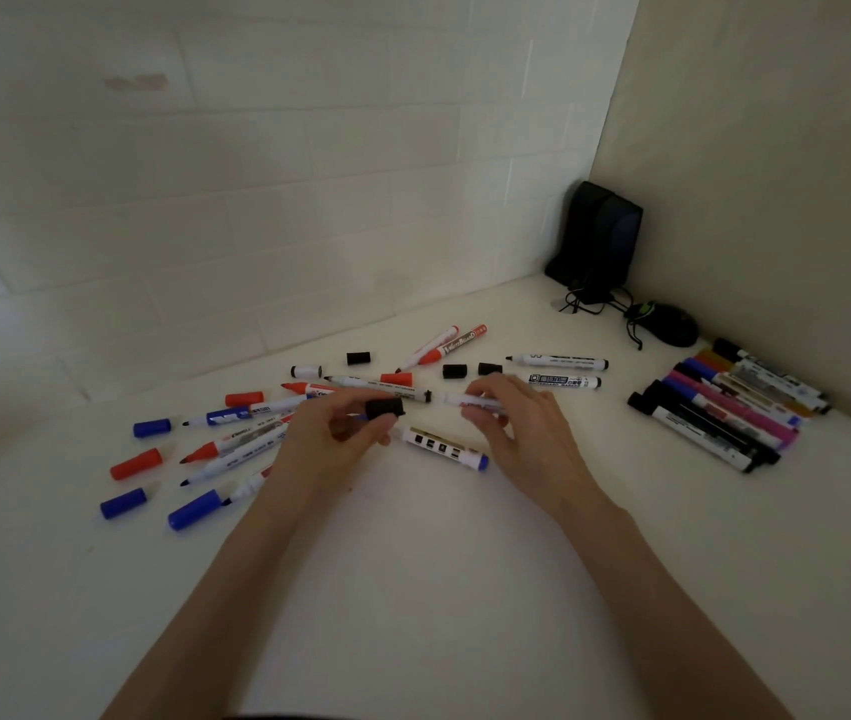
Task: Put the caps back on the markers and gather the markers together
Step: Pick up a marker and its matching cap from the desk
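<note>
My left hand (332, 428) pinches a black cap (384, 408) above the white table. My right hand (519, 423) holds a white marker (475, 401) a short way to the cap's right, its end pointing at the cap. Below them lies a white marker with a blue end (444, 449). Several uncapped markers lie scattered at the left (236, 449) and behind the hands (558, 362). Loose caps lie among them: blue ones (152, 427), red ones (136, 464) and black ones (454, 371). A row of capped markers (724, 407) lies together at the right.
A black speaker (601, 236) stands in the back corner with tangled cables, and a black mouse (670, 324) lies beside it. A tiled wall runs behind the table and a plain wall (776, 174) bounds it on the right.
</note>
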